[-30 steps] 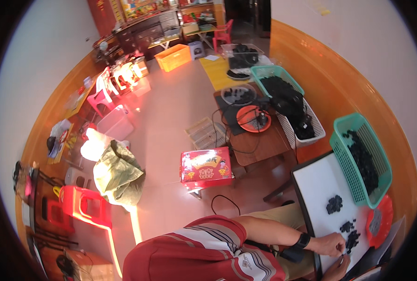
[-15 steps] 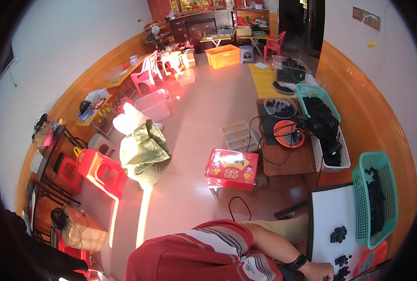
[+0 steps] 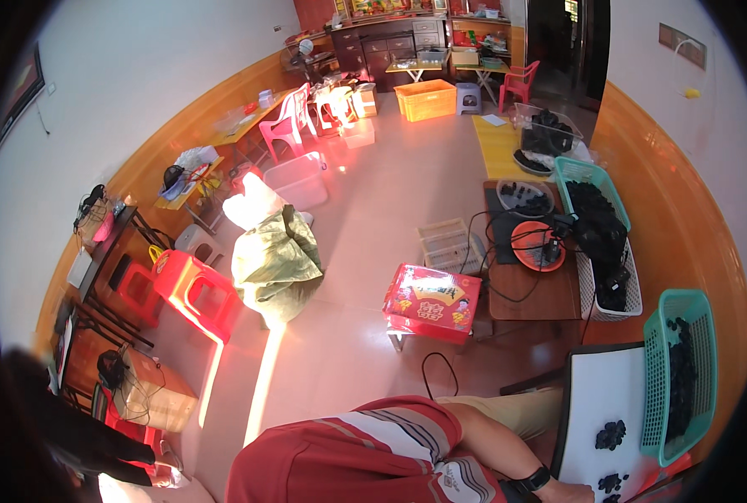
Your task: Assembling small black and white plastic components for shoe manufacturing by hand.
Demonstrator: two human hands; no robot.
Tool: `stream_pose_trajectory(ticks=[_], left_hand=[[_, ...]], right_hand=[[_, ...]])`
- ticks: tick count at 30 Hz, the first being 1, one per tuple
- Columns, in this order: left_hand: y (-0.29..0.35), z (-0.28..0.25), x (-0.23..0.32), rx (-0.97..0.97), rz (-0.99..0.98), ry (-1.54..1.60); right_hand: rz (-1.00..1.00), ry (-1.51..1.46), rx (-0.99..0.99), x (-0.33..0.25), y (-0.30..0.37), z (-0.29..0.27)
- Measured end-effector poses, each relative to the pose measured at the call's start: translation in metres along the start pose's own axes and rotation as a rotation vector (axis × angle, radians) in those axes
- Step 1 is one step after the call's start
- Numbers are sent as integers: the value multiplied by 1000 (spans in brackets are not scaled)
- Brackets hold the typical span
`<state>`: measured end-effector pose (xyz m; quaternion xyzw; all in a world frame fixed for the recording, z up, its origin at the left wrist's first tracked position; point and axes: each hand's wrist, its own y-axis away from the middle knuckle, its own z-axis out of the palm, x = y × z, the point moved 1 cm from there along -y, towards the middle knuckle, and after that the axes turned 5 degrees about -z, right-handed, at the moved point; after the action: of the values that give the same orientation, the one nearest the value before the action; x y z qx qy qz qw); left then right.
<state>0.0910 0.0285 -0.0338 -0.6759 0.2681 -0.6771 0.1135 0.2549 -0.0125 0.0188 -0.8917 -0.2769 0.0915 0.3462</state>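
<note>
My left hand [image 3: 568, 493], with a dark watch [image 3: 537, 479] on its wrist, reaches down onto the white-topped table [image 3: 601, 390] at the lower right. It is nearest to a small cluster of black pieces [image 3: 612, 484]. The picture's lower edge cuts the hand off, so its fingers are mostly hidden. A second black cluster [image 3: 611, 434] lies farther up the same white top. Beside the table stands a teal basket [image 3: 657, 377] holding many black pieces. Part of a red container [image 3: 677, 466] shows below that basket. My right hand is out of the picture.
A brown table [image 3: 531, 298] bears an orange bowl [image 3: 520, 243] and black cables. A red box [image 3: 430, 306] sits on a low stand in front. Left are a green sack [image 3: 274, 260] and a red stool [image 3: 197, 289]. At lower left, another person's hand [image 3: 168, 471] shows.
The view has turned, so the room sits farther right in the picture. My left hand is lower and more cut off. A pale thing now shows below the other person's hand.
</note>
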Motion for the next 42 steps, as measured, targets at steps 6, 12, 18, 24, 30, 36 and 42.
stream_pose_trajectory(ticks=[6,12,18,24,30,36,42], left_hand=[[1,0,-1,0,-12,7],[-1,0,0,-15,-26,-81],[0,0,25,-97,-136,-46],[1,0,0,-12,-94,49],[4,-22,24,-58,-415,116],[-5,-28,30,-143,-518,150],[-6,-24,26,-173,-526,218]], right_hand=[[25,-26,-30,-7,-4,-3],[50,-51,-63,-15,-13,-14],[6,-64,-72,6,7,-11],[361,-332,-30,65,64,56],[272,-266,-96,17,11,15],[345,-156,-91,16,6,13],[395,-172,-164,12,0,0]])
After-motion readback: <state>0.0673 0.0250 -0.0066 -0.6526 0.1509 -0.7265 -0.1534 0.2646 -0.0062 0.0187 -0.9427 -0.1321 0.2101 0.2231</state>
